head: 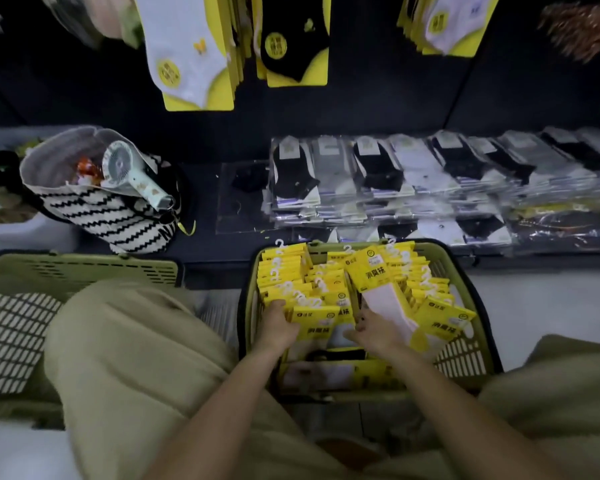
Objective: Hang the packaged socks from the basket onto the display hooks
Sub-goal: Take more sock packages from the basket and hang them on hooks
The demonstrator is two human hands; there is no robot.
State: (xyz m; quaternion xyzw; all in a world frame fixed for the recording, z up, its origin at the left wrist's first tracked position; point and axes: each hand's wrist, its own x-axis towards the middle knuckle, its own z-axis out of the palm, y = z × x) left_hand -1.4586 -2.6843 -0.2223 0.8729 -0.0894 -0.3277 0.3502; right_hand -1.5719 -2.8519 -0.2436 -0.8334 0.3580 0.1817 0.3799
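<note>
Our right hand (374, 332) grips a tilted yellow-carded white sock pack (378, 289) in the middle of the olive slotted plastic basket (465, 351). Our left hand (278, 323) lies among the packs (281, 271), grip unclear. We should lift the pack clear, hook tab (348, 250) uppermost.

A single wide-angle camera rides on the person's head, facing forward and steeply down. The green plastic basket (463, 353) of yellow-carded sock packs (371, 271) sits close below, between beige trouser knees (125, 341). Hanging yellow sock cards (194, 64) line the frame's top edge.
</note>
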